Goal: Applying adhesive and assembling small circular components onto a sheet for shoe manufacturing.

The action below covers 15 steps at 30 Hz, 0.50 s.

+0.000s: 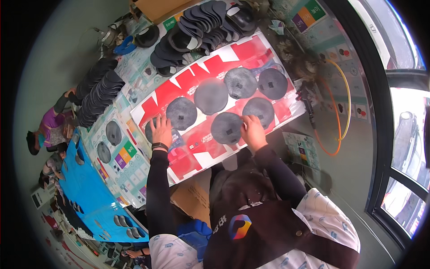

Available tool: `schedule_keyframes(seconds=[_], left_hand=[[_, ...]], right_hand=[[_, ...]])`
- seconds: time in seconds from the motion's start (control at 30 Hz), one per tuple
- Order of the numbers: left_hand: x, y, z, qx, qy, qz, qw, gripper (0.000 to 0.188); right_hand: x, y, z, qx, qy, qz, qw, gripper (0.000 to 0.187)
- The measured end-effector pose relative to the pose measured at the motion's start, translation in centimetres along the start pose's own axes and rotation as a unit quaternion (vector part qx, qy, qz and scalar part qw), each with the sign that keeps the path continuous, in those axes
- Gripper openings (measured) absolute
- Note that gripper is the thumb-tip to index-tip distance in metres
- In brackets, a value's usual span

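Several dark grey round flat pads, some with a small square patch, lie spread on a red and white printed sheet [204,154]. My left hand [162,133] rests with fingers apart on the pad [149,129] at the left end. It wears a dark wristband. My right hand [254,134] has its fingers closed at the right edge of a near pad [226,128]. Another pad [259,112] lies just beyond that hand. Farther back are a plain lighter pad [210,96], a patched pad [181,113], and two more toward the right, including one [273,84].
Stacked dark curved pieces [204,22] fill the table's back edge, with more stacks [101,89] at the left. An air gun [309,107] with an orange hose [327,145] hangs right. A blue-covered table [85,188] and other people stand left. A cardboard box [191,201] sits below.
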<state>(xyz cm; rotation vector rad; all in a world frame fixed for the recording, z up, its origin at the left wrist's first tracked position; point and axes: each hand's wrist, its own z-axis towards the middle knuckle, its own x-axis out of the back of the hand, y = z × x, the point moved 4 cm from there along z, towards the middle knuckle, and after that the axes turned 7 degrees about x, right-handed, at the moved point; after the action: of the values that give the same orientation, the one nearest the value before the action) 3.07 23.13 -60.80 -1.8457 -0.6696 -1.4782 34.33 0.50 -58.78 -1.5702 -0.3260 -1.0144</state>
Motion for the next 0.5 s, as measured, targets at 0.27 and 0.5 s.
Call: schedule_keyframes(seconds=[0.27,0.5], left_hand=[[0.4,-0.3,1.5,-0.045,-0.057,0.060,0.996,0.033],[1.0,-1.6,2.3,-0.072,-0.058,0.069,0.993,0.029]], right_hand=[[-2.3,1.5,4.0,0.060,-0.019,-0.028,0.998,0.019],[-1.7,6.7,-3.9,-0.284,-0.100,0.208,0.931,0.020]])
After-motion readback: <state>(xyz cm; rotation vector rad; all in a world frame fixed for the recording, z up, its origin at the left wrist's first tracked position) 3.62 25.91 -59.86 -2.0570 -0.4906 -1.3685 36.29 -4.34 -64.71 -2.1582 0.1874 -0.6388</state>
